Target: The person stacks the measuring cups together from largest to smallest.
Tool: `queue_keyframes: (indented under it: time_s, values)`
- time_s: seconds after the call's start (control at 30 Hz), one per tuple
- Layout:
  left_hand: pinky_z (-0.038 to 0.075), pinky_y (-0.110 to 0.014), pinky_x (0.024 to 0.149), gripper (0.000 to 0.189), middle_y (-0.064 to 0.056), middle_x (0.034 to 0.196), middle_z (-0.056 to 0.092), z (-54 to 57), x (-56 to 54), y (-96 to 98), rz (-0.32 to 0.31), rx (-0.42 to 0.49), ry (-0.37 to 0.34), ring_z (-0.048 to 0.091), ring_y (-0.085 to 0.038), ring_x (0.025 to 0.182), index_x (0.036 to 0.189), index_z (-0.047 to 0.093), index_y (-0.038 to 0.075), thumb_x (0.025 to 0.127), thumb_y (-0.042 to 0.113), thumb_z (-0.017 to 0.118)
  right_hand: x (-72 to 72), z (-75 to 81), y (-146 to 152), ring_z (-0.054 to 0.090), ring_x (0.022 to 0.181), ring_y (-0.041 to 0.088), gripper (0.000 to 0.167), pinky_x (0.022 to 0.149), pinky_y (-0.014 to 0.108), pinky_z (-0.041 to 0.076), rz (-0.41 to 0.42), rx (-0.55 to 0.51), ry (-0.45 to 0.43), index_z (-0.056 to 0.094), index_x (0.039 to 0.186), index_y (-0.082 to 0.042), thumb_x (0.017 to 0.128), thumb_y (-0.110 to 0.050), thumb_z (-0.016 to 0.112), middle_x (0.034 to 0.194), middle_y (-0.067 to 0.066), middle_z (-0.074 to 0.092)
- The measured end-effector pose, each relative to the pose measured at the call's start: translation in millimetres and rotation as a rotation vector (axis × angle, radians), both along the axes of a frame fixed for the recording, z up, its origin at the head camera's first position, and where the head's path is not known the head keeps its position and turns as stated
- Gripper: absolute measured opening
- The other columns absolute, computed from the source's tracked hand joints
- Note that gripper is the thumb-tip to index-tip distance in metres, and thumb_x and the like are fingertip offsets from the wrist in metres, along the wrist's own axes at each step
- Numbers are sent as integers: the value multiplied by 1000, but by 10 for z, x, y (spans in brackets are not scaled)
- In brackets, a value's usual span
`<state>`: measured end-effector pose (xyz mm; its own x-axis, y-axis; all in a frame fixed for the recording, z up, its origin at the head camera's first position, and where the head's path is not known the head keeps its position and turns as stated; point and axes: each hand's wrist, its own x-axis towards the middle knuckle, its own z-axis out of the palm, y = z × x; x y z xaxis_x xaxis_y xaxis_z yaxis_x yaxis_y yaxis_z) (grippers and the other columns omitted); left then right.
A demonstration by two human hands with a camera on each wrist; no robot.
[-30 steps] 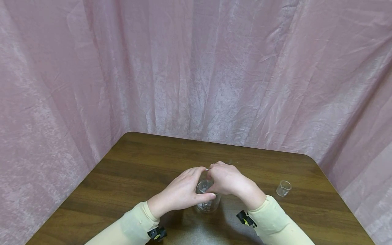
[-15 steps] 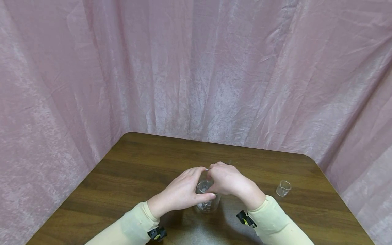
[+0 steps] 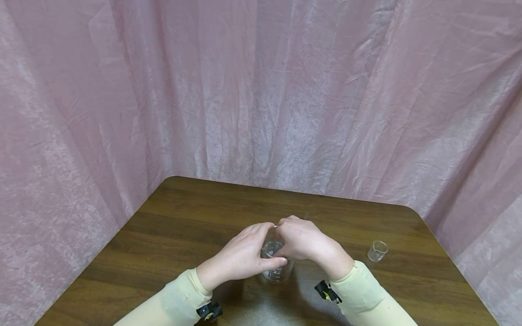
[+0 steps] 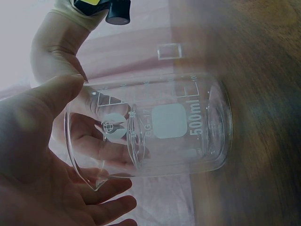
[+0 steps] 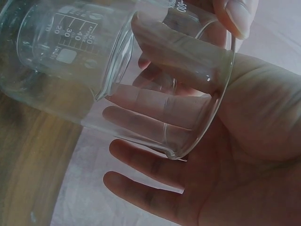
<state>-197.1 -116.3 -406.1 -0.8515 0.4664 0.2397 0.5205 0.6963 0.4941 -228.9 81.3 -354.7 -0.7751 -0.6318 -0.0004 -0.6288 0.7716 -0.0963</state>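
Together, our left hand (image 3: 240, 253) grips the large beaker (image 4: 169, 121) near its rim; it stands upright below, mouth up, long axis vertical. Inside it, our right hand (image 3: 306, 240) pinches the small beaker (image 5: 75, 35), likewise mouth up. Rightward of both grips stands another beaker (image 3: 377, 251).

My sleeves (image 3: 181, 296): pale yellow. My wrist cameras (image 3: 209, 311): black, touched with yellow. Outer beaker (image 4: 169, 120): colourless, white lettering. Nested beaker (image 5: 77, 35): likewise colourless, white graduations. Table (image 3: 195, 208): dark brown, streaked wood grain. Curtain (image 3: 261, 90): dusty pink, mottled paler.
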Motion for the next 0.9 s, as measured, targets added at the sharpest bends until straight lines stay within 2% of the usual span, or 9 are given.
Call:
queue_keyframes:
  time_s: [0.4, 0.73, 0.9]
  values:
    - [45, -51, 121, 90, -12, 158, 59, -1, 5, 8, 10, -13, -19, 52, -30, 149, 159, 50, 4, 97, 64, 76, 20, 12, 47, 65, 105, 23, 25, 82, 46, 59, 7, -55, -6, 79, 88, -19, 77, -34, 97, 98, -7, 69]
    - [45, -51, 121, 91, -13, 157, 59, -4, 11, 4, 17, -17, -15, 53, -30, 148, 158, 50, 4, 96, 64, 77, 63, 46, 115, 65, 121, 23, 31, 88, 48, 61, -20, -132, -4, 84, 101, -18, 80, -37, 97, 119, -4, 76]
    - [45, -52, 121, 92, -13, 157, 59, -3, 7, 5, 17, -15, -19, 52, -30, 149, 159, 50, 4, 96, 65, 76, 110, 59, 173, 65, 124, 22, 34, 92, 49, 60, -25, -165, 23, 84, 105, -17, 82, -38, 97, 123, -4, 76]
